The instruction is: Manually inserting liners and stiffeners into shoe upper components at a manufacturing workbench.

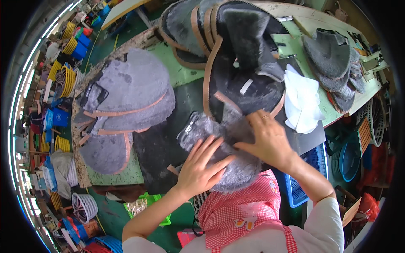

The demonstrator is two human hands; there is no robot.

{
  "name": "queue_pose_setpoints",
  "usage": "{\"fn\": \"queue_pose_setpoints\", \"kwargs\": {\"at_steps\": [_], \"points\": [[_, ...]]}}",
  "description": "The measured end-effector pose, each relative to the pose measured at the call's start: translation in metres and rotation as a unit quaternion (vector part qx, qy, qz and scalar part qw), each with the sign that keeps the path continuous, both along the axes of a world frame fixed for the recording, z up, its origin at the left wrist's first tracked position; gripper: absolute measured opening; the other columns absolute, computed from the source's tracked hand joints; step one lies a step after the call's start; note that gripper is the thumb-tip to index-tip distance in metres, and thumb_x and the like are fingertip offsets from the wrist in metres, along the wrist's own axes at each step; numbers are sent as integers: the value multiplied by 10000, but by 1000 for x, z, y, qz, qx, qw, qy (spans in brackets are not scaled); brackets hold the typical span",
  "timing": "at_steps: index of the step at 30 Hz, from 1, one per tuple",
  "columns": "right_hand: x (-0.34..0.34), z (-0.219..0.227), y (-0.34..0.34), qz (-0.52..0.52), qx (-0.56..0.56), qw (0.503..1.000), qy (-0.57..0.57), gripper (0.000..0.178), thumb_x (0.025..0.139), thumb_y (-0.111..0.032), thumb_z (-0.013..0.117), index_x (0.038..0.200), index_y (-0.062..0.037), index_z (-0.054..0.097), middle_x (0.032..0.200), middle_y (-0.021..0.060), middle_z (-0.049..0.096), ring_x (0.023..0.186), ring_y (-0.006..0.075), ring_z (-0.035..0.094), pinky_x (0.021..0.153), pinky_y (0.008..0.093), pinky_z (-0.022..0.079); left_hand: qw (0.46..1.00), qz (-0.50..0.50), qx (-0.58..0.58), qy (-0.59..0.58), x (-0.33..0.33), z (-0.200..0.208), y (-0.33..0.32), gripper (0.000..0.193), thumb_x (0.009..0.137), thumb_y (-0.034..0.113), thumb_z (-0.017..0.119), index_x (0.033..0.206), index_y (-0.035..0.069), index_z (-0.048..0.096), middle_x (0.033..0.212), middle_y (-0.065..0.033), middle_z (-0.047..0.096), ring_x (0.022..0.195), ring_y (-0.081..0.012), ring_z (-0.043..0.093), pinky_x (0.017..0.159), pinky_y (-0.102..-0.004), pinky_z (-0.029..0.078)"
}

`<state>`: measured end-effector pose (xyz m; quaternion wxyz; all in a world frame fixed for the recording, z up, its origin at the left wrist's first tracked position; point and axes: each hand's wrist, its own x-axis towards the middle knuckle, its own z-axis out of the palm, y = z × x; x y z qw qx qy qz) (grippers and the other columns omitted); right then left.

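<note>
- The left hand (201, 168) lies flat with fingers spread, palm down on a grey fleecy piece (219, 145) at the near edge of the table (181, 71).
- The right hand (268, 137) rests on the same piece's upper right part, fingers fanned and pressing the pile; whether the fingertips nip an edge is hard to tell from here.
- The fleecy piece sits directly under both hands, its long axis running from upper left, where a small dark fitting (189, 126) shows, down toward the person's checked red apron (240, 211). The left hand covers its nearer, lower part.
- Just beyond the right hand stands a stack of dark fur-lined pieces with tan edging (240, 63).
- To the left lies a pile of grey pieces with tan binding (126, 105); to the right, white cut pieces (301, 101) and another grey stack (333, 59).
</note>
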<state>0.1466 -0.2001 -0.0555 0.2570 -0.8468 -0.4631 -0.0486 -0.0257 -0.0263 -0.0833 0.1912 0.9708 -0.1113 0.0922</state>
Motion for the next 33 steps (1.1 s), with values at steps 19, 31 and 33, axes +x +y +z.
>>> {"fn": "queue_pose_setpoints", "kwargs": {"at_steps": [19, 31, 33], "points": [[69, 21, 6, 59, 247, 964, 75, 358, 825, -60, 718, 1163, -46, 600, 971, 157, 664, 873, 299, 683, 728, 374, 543, 965, 138, 61, -216, 54, 144, 77, 866, 740, 192, 778, 1496, 115, 364, 1574, -183, 282, 1463, -398, 223, 1179, -535, 171], [146, 5, -96, -118, 26, 992, 25, 513, 832, -100, 680, 1318, -51, 523, 1256, 162, 611, 1145, 327, 600, 998, 407, 460, 984, 134, -108, -35, 101, 80, 37, 414, 840, 129, 737, 1208, 13, 589, 1100, -151, 663, 1022, -273, 641, 909, -396, 479], [178, -11, -135, -223, -99, 969, -37, 711, 773, -187, 751, 1385, -27, 426, 1365, 224, 508, 1241, 346, 524, 1061, 426, 395, 989, 109, -9, -98, 112, 69, 10, 490, 858, 194, 705, 1295, 38, 548, 1305, -164, 565, 1284, -348, 485, 1063, -484, 372]]}}
